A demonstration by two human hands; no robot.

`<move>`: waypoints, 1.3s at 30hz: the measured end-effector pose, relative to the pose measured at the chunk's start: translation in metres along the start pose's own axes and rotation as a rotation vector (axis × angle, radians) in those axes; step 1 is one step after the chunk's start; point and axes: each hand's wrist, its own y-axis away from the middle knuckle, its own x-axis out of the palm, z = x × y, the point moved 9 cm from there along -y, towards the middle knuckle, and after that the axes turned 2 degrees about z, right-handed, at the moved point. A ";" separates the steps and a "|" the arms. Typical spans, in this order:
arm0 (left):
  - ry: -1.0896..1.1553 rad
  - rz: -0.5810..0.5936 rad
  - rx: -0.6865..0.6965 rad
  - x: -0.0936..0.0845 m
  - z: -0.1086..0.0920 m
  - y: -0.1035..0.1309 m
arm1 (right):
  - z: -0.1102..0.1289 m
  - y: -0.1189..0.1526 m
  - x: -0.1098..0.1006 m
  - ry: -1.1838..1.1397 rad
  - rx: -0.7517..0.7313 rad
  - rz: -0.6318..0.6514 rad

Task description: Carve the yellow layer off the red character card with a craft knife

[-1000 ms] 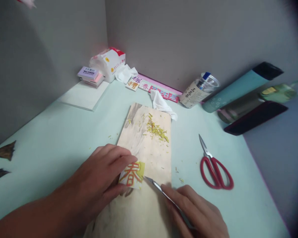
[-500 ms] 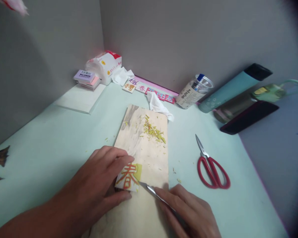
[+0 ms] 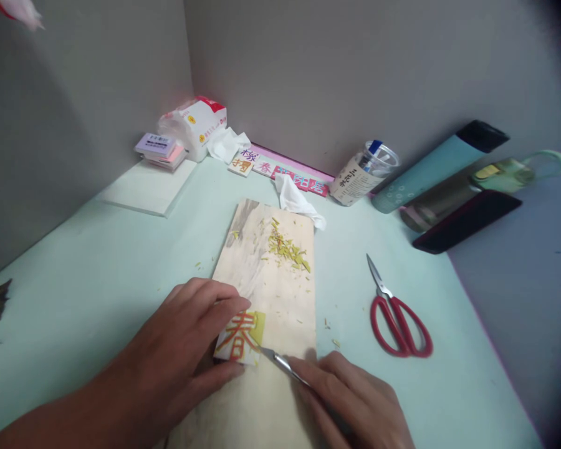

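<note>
A small square carving block [image 3: 237, 340], white and yellow-green on top with a red-orange Chinese character, lies on a pale wooden board [image 3: 280, 299]. My left hand [image 3: 191, 337] grips the block by its left side, thumb at the near edge and fingers at the far edge. In my right hand [image 3: 355, 399] is a metal craft knife [image 3: 285, 365], held like a pen. Its blade tip meets the block's right edge, by the lower right stroke of the character. Yellow-green shavings [image 3: 287, 249] lie heaped on the far part of the board.
Red-handled scissors [image 3: 401, 321] lie to the right. Behind the board are a crumpled tissue [image 3: 297, 201], several carved character blocks [image 3: 299, 179] and a plastic cup [image 3: 362, 174]. Bottles [image 3: 439, 165] and a dark phone-like slab [image 3: 467, 221] stand at right. A tissue pack [image 3: 196, 125] sits back left.
The whole view has shifted slightly. The knife tip stays at the block's right edge, and both hands keep nearly the same pose.
</note>
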 end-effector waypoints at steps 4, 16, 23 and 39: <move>0.005 -0.006 -0.001 0.000 -0.003 0.000 | 0.002 -0.001 -0.001 0.021 -0.001 -0.003; 0.036 -0.057 -0.055 -0.001 -0.002 0.000 | 0.005 -0.003 0.001 0.081 0.012 0.037; 0.017 0.007 0.009 0.003 -0.001 -0.001 | 0.006 -0.002 0.003 0.069 0.017 0.010; -0.007 0.003 0.020 0.000 0.000 -0.001 | 0.003 -0.004 0.004 -0.020 0.045 -0.035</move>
